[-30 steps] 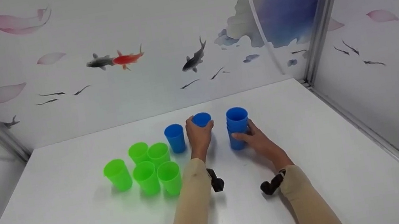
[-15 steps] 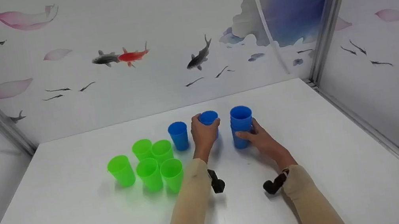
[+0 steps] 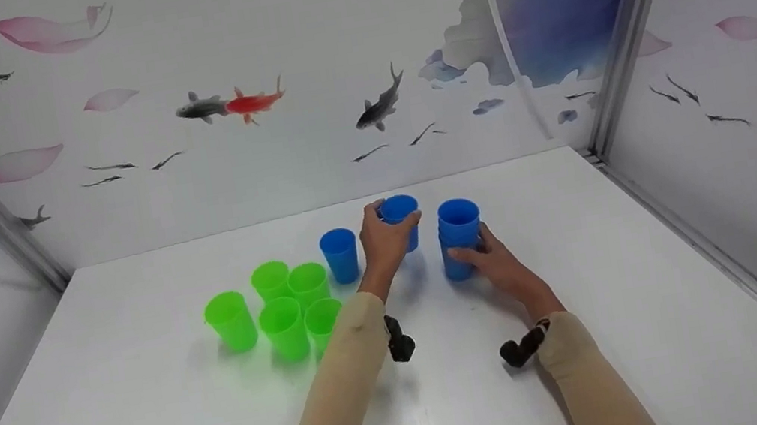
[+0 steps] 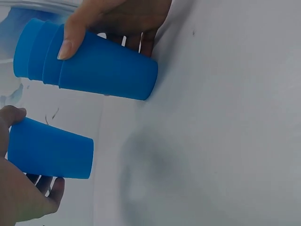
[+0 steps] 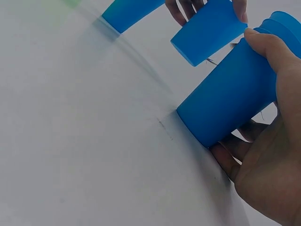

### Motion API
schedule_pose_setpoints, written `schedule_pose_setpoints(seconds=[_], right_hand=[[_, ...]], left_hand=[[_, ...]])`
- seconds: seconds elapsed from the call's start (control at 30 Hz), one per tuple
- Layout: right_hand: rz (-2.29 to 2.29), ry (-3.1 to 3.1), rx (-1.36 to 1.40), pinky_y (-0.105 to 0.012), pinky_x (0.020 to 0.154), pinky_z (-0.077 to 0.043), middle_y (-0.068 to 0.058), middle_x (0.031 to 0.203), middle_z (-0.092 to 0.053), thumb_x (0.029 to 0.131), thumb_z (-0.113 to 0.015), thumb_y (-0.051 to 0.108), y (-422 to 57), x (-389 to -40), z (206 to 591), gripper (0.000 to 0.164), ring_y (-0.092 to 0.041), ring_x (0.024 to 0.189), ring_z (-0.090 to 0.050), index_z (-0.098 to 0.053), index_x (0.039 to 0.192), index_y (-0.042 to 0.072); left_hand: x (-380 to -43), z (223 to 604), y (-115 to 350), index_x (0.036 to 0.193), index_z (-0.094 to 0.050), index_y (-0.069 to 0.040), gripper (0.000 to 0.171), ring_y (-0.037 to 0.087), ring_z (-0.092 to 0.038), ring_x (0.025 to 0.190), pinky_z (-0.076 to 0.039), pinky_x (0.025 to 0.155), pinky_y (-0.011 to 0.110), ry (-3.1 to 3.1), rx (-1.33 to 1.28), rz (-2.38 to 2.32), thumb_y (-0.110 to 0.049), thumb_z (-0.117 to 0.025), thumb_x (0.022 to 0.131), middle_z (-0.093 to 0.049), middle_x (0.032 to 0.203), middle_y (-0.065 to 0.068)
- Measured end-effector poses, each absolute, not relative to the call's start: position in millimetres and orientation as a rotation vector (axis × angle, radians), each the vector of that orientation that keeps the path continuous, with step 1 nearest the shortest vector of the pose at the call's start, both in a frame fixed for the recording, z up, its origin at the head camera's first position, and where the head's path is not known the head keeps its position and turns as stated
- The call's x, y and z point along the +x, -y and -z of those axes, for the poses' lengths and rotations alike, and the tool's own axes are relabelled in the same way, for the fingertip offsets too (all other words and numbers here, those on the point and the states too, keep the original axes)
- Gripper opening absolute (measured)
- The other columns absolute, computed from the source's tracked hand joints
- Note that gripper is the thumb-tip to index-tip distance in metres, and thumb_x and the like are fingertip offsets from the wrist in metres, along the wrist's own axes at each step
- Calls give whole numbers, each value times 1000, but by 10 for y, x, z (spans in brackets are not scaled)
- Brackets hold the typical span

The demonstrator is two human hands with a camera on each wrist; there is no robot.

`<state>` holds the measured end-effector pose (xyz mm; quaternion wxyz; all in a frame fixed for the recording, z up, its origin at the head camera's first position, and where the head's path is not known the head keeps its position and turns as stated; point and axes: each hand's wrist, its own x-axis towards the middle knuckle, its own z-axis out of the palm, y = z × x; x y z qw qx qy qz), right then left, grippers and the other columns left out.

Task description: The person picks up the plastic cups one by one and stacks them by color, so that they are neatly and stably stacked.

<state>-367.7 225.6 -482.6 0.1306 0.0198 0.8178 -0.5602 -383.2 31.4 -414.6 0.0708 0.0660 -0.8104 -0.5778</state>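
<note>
My left hand (image 3: 385,245) grips a single blue cup (image 4: 51,148) near its rim, and the cup hangs a little above the table. To its right, my right hand (image 3: 504,265) holds a stack of nested blue cups (image 5: 230,89) round the side. The stack stands upright on the table, and several rims show at its top in the left wrist view. Just left of the left hand, another blue cup (image 3: 341,258) stands upright by itself.
Several green cups (image 3: 230,323) stand upright at the left, one partly hidden behind the left sleeve (image 3: 344,377). Printed walls close off the white table (image 3: 115,421) at the back and sides.
My left hand has lifted its blue cup off the table. The right hand stays on the stack. The head view has shifted slightly.
</note>
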Motion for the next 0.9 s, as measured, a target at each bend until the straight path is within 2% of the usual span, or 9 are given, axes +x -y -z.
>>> schedule_pose_setpoints(seconds=[0.17, 0.37, 0.47, 0.9], right_hand=[[1634, -2379, 45, -64, 124, -9, -10, 171, 0, 72, -63, 84, -2249, -3679, 4822, 128, -37, 158, -1, 12, 161, 28], [1659, -2388, -7, -62, 125, -9, -10, 171, -2, 81, -63, 75, -2242, -3674, 4815, 118, -37, 158, -2, 10, 161, 27], [1652, -2391, -15, -62, 125, -9, -11, 171, -2, 82, -63, 74, -2240, -3679, 4816, 118, -37, 158, -2, 11, 161, 27], [1626, -2369, 58, -63, 125, -6, -7, 171, 0, 76, -63, 80, -2255, -3674, 4800, 124, -36, 158, 0, 12, 160, 30]], left_hand=[[-3798, 3996, -264, 149, -38, -9, 73, 34, -50, 140, -43, 114, 50, 2440, 126, 1731, -37, -73, 91, -48, 152, 16], [-3798, 3854, -226, 148, -40, -9, 72, 33, -51, 138, -44, 114, 50, 2447, 48, 1698, -38, -74, 91, -50, 150, 16], [-3785, 3777, -222, 148, -41, -10, 73, 33, -51, 138, -44, 113, 50, 2460, 31, 1688, -39, -74, 90, -50, 149, 15], [-3675, 3353, -435, 148, -42, -11, 72, 33, -50, 139, -44, 113, 50, 2445, -149, 1692, -37, -75, 89, -51, 150, 14]])
